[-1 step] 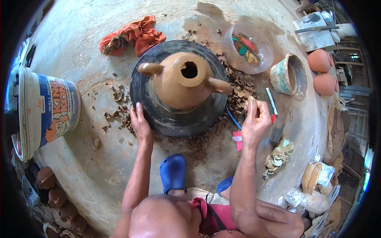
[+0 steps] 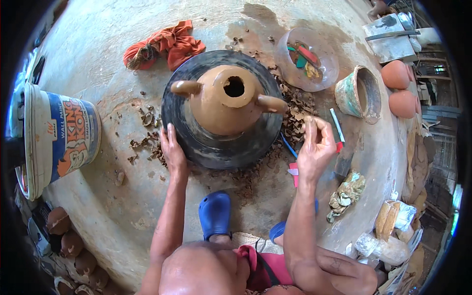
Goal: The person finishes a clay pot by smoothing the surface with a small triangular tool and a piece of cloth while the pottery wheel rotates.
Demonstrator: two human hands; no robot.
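A brown clay pot (image 2: 221, 110) with two side lugs and a round top opening sits on a dark round turntable (image 2: 206, 152). My left hand (image 2: 172, 152) touches the turntable's left front rim with fingers stretched out. My right hand (image 2: 314, 147) is raised at the lower right, beside the pot's right lug, its thumb and fingers pinched; whatever is between them is too small to make out. Clay shavings (image 2: 300, 105) lie around the turntable.
A large paint bucket (image 2: 69, 140) stands left. Red cloth (image 2: 182, 44), a plastic bowl (image 2: 327, 69) with scraps and a stained container (image 2: 349, 98) lie beyond. Small terracotta pots (image 2: 396, 103), thin tools (image 2: 337, 123) and a crumpled rag (image 2: 344, 194) are right. My blue clog (image 2: 214, 214) is below.
My right hand has shifted very slightly upward. The pot and the surrounding things look the same.
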